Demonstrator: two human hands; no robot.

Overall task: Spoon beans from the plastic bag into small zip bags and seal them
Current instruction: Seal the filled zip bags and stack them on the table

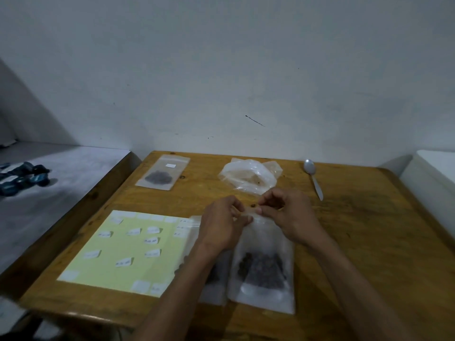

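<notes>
Lying flat on the wooden table [357, 230], the zip bag [264, 264] being handled has its long axis running from the near edge toward the wall, with its mouth at the far end and a dark heap of beans [261, 268] settled in its near half.

Taking that bag as the landmark and going left to right: well to its left lies one pale yellow sheet [128, 252] carrying small white labels; the picture is too blurred to count them surely. Far beyond the sheet, near the wall, lies a second zip bag [163, 172], also lengthwise toward the wall, holding beans and bearing one white label. A third zip bag [214, 279] lies just beside the landmark bag on its left, partly under the left forearm, with dark beans showing. That makes three zip bags in view.

The left hand [221, 225] pinches the bag's top edge, fingers curled on the strip. The right hand [289, 215] pinches the same edge just beside it, fingers likewise curled.

Beyond the bag's mouth sits one crumpled clear plastic bag [250, 177]. To the right of that, one metal spoon [313, 179] lies with its bowl toward the wall, handle pointing back toward the near right.
</notes>
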